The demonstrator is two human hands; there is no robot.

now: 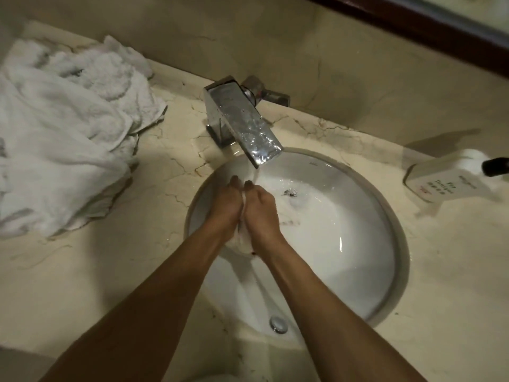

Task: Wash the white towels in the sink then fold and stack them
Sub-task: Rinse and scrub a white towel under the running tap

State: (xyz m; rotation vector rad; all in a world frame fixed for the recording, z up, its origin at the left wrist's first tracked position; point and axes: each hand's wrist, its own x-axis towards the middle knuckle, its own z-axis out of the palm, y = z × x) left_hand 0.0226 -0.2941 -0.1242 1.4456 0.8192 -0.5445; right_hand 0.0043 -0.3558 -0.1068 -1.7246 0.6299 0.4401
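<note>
1. The washing step is in hand, as I judge it; the left hand [225,205] and the right hand [260,209] are pressed together under the stream from the faucet [242,121], each with fingers curled round a small bunched white towel [242,238] squeezed between the palms; only slivers of cloth show between and below the hands.

2. The towel sits inside the sink [391,232], toward its left half, above the basin floor; the drain [290,192] lies just right of the hands.

3. A heap of white towels [63,133] lies crumpled on the counter [82,271] to the left, well apart from the basin; whether they are washed I cannot tell; none is folded or stacked yet.

4. The next move likely calls for rubbing and wringing the cloth over the basin, keeping drips inside the rim.

5. Edges to mind: the faucet spout overhangs just above the fingertips; a soap bottle [446,177] lies on its side near the basin's right rim.

6. Open room: bare counter in the near left offers, by my reckoning, the best spot for folding.
</note>
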